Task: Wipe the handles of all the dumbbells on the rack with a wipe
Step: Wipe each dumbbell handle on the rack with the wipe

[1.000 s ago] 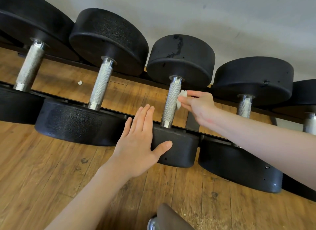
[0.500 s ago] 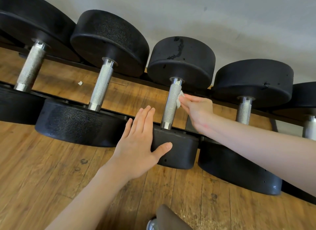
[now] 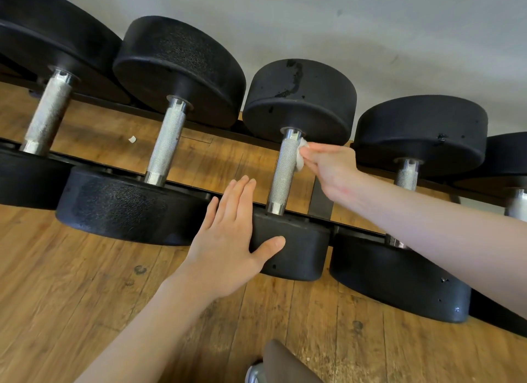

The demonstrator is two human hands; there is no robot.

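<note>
Handle: knurled steel handle (image 3: 283, 174) of the middle dumbbell, which sits across the rack rails (image 3: 199, 187), other dumbbells either side.
Wipe: small white wipe (image 3: 300, 157) pressed against the handle's upper right side.
Right hand: our right hand (image 3: 332, 169) pinches the wipe closed between fingertips.
Left hand: our left hand (image 3: 228, 245) lies flat and open on the near weight head (image 3: 296, 251), gripping nothing.
Doing it well: we judge it best to wrap the wipe around the handle, run its full length, and brace the head against rolling.

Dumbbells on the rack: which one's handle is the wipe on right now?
The third dumbbell from the left. The right hand presses the white wipe against its handle, and the left hand braces its near head. The other handles are untouched.
</note>
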